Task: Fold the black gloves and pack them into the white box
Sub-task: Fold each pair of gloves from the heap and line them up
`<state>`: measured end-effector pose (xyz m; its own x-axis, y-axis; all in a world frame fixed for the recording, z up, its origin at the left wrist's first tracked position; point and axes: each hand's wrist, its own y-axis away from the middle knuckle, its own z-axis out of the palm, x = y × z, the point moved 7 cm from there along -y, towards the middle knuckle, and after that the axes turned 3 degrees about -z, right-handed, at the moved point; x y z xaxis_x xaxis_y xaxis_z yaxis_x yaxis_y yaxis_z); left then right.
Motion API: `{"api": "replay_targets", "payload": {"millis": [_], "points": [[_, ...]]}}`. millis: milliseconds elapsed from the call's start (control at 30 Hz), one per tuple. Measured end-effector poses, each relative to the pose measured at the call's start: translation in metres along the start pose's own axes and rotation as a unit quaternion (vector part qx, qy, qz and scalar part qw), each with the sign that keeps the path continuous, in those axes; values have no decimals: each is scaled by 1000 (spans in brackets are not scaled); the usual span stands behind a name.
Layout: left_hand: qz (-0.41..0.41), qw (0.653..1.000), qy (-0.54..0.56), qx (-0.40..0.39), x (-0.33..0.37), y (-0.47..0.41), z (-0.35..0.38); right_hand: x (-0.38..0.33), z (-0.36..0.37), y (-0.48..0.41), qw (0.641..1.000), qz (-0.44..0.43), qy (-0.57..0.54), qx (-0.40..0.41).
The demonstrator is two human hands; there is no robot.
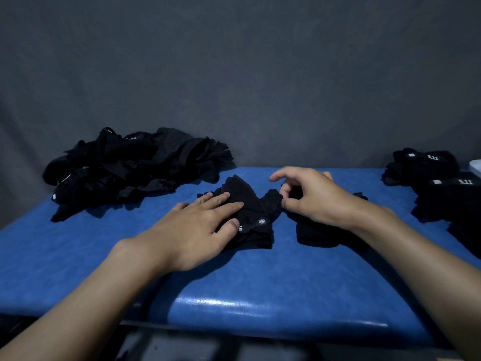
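Folding glove mid-table | left hand lying flat, fingers spread, pinning its left half | right hand pinching its right edge, nearer for fold leftward | box at far-right edge

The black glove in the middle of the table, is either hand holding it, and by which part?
The right hand pinches the black glove by its frilly right edge. The left hand only presses flat on its left side.
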<state>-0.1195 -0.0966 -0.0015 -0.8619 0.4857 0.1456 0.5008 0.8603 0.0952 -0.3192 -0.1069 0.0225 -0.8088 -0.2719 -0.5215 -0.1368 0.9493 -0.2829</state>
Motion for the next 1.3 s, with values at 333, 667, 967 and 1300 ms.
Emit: {"api": "replay_targets", "payload": {"millis": [333, 667, 967, 1300], "points": [[-5, 1000, 1, -3, 1, 1, -1, 7, 8, -2, 999, 26, -34, -7], [-8, 1000, -1, -9, 2, 0, -1, 3, 3, 3, 999, -11, 35, -4], [-8, 1000, -1, -10, 1, 0, 0, -18, -2, 8, 996, -75, 49, -26], [-8, 1000, 0, 0, -4, -2, 1, -19, 0, 10, 994, -82, 68, 0]]}}
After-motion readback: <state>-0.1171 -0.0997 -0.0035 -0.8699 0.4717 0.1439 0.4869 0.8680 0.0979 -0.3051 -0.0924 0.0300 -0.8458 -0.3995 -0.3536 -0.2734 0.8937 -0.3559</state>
